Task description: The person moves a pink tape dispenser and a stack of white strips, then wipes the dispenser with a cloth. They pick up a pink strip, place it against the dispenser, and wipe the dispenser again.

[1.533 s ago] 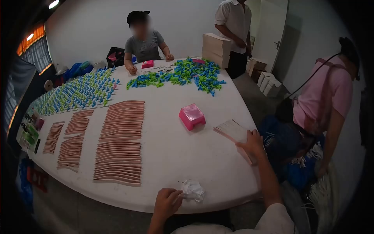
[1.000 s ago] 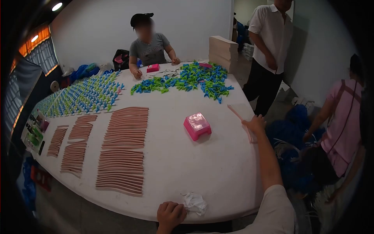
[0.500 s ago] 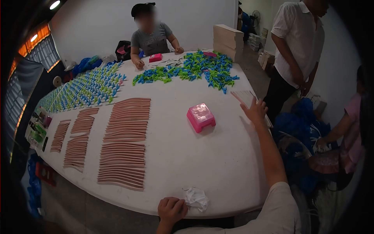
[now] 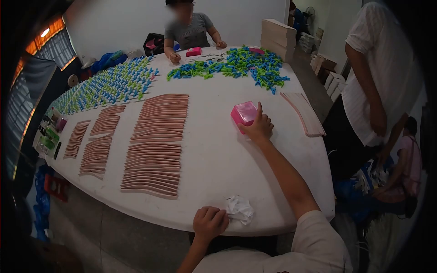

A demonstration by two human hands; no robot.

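My right hand (image 4: 260, 127) has its thumb and fingers around the near right side of a pink box (image 4: 245, 113) on the white table (image 4: 218, 150). At the table's near edge my left hand (image 4: 210, 222) rests with curled fingers beside a crumpled white tissue (image 4: 240, 209); whether its fingertips hold the tissue's edge is hidden. A stack of pale strips (image 4: 302, 113) lies right of the pink box. Rows of pinkish strips (image 4: 152, 168) lie to the left.
Blue and green clips (image 4: 255, 66) are heaped at the back, and more stand in rows (image 4: 109, 84) at the left. One person (image 4: 191, 32) sits across the table. Another person (image 4: 378, 77) stands at the right, with a third (image 4: 403, 173) beyond.
My right hand has moved left from the pale strips to the pink box and taken hold of it. The camera view has shifted. The standing person appears closer to the table.
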